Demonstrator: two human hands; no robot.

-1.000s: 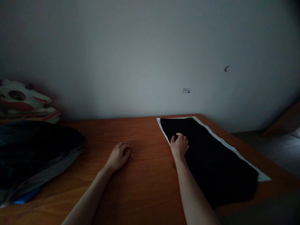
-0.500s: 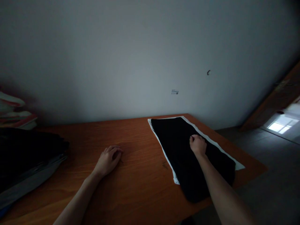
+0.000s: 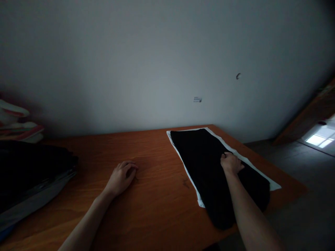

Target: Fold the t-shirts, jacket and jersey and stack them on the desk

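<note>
A black piece of folded cloth (image 3: 199,153) lies flat over a white one (image 3: 201,203), whose edges show along the left, far and right sides. On the black cloth, near its right edge, rests my right hand (image 3: 231,163) with its fingers curled in. The cloth around it shows no pulled-up folds, and nothing can be seen in the hand. Further left, my left hand (image 3: 123,177) lies on the bare wooden table (image 3: 154,188), loosely curved, with a gap between thumb and fingers and nothing in it.
At the left edge a dark pile of cloth (image 3: 34,160) with a grey layer below lies near red-and-white striped fabric (image 3: 21,130). A pale wall (image 3: 131,69) rises behind the table. To the right are the floor (image 3: 285,164) and a wooden door (image 3: 309,115).
My right hand has slid a little to the right over the black cloth. My left hand has stayed in place. The view has shifted slightly.
</note>
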